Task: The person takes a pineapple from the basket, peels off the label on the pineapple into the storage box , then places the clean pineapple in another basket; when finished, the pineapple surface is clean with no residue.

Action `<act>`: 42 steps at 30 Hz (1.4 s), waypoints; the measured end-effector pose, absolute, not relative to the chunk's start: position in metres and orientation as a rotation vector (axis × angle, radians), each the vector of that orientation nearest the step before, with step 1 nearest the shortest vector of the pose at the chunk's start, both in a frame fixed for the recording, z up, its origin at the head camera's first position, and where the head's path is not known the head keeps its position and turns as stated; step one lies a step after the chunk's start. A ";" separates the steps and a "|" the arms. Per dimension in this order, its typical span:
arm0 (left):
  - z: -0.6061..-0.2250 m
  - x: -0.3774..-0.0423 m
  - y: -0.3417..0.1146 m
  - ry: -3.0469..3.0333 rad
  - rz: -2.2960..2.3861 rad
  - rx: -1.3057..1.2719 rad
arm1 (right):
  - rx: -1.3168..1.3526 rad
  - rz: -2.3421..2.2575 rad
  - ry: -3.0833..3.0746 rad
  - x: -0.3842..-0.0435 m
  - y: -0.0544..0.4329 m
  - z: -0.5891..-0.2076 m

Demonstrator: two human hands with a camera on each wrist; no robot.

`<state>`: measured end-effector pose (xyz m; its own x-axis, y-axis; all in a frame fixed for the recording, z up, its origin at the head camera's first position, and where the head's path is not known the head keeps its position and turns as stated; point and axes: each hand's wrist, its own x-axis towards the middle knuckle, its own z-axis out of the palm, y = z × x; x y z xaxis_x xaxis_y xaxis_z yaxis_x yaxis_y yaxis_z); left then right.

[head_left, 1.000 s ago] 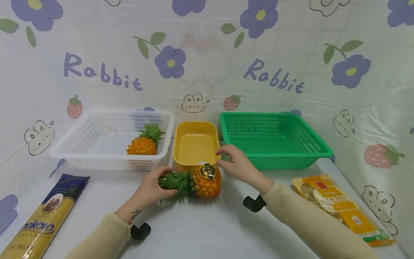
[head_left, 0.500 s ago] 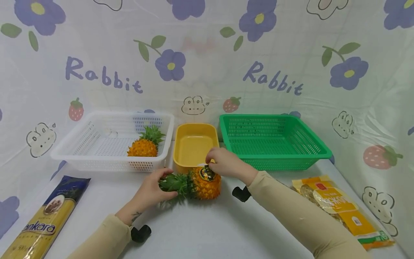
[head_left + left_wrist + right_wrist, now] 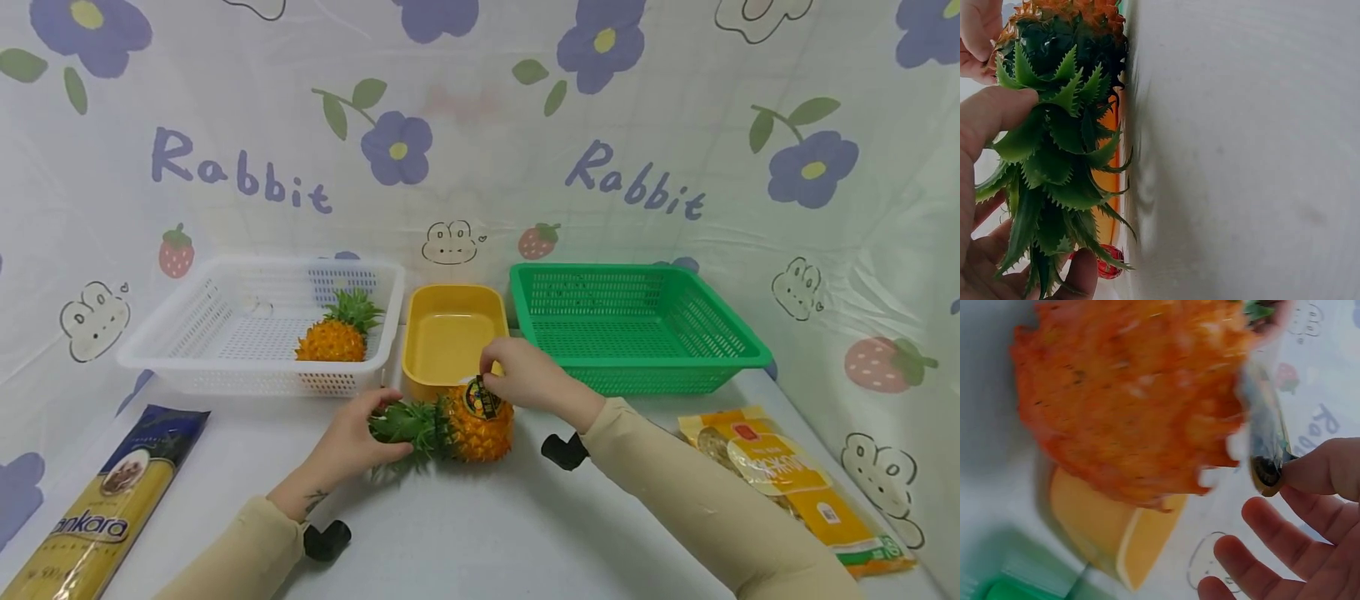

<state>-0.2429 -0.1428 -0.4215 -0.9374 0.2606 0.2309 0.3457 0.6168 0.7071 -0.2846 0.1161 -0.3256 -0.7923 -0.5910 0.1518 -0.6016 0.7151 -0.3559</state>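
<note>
The pineapple (image 3: 480, 439) lies on its side on the table (image 3: 450, 533), in front of the yellow tub (image 3: 450, 327); contact with the tub cannot be confirmed. The left hand (image 3: 347, 440) grips the crown (image 3: 411, 423), thumb and fingers curled round the leaves. The right hand (image 3: 528, 377) pinches the label (image 3: 1266, 472), whose held edge stands off the skin. Risks: a sharp pull could tear the label; the unsupported round body could roll; toothed leaves could bend or prick the holding fingers.

A pale curtain (image 3: 255, 75) printed with purple flowers (image 3: 398, 150), strawberries (image 3: 537, 241), bunny faces (image 3: 451, 242) and "Rabbit" lettering (image 3: 240, 171) hangs behind a white table (image 3: 450, 533). Soft light falls on both.
</note>
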 end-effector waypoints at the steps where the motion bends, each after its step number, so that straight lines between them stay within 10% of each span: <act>1: -0.421 -0.243 -0.143 -2.728 -1.230 -0.515 | 1.003 0.632 -2.881 -0.283 0.116 -0.323; 19: -0.423 -0.242 -0.144 -2.734 -1.217 -0.526 | 0.887 0.761 -2.921 -0.297 0.109 -0.274; 42: -0.422 -0.243 -0.143 -2.728 -1.206 -0.528 | 1.040 0.076 -2.957 -0.353 0.077 -0.298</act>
<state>-0.2426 -0.1432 -0.4216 -0.9332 0.2683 0.2389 0.3573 0.6233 0.6956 -0.3527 0.0770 -0.2983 -0.7800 -0.6254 0.0214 -0.6257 0.7789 -0.0437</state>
